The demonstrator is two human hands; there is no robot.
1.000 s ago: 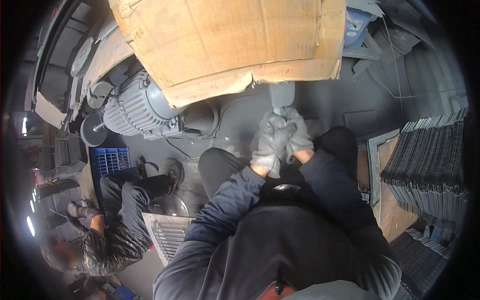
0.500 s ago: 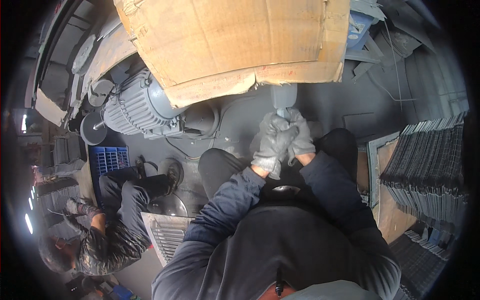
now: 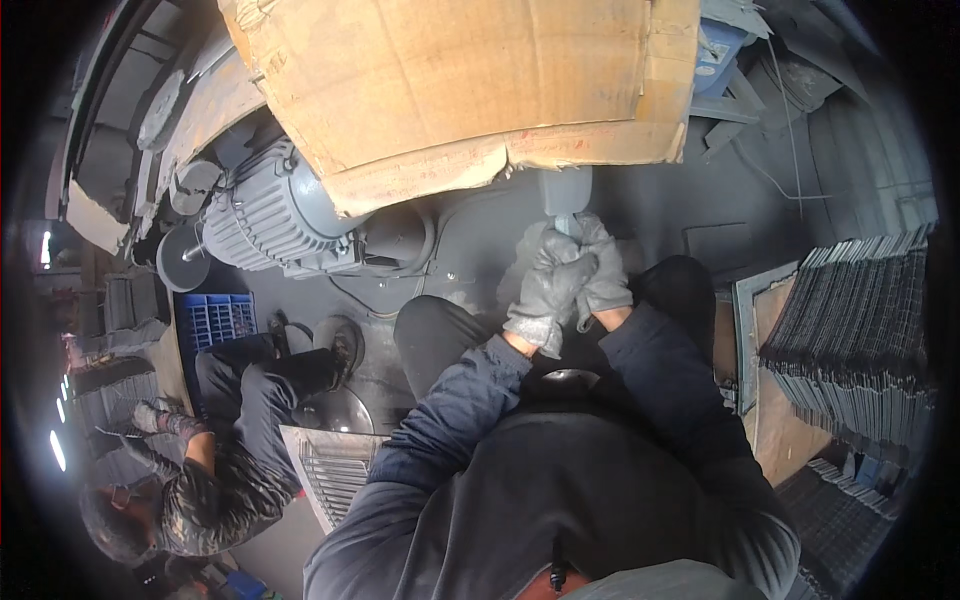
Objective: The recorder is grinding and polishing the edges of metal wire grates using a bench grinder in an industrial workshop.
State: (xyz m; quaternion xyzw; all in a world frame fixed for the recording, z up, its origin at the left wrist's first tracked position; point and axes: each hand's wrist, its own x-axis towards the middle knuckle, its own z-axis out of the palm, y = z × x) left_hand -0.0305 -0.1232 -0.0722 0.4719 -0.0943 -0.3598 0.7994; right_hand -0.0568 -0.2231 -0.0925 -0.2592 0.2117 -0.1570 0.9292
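My left hand (image 3: 543, 290) and my right hand (image 3: 603, 268), both in grey work gloves, are pressed together between my knees. Their fingers are closed around a small, flat, light-grey metal piece (image 3: 566, 224); only its far end shows above the gloves. That end reaches up to the lower edge of a smooth grey block or wheel-like part (image 3: 567, 190), which juts out under the cardboard. Whether the piece touches it, I cannot tell. A large sheet of brown cardboard (image 3: 460, 80) hangs over the far side, hiding what is behind.
A grey finned motor (image 3: 270, 210) stands at the far left, with a blue plastic crate (image 3: 218, 318) nearer. A co-worker (image 3: 230, 480) sits at the left beside a slatted rack (image 3: 330, 470). Stacked dark metal plates (image 3: 850, 330) rise at my right.
My hands hold almost the same spot and grip. The co-worker's head and arms have shifted slightly.
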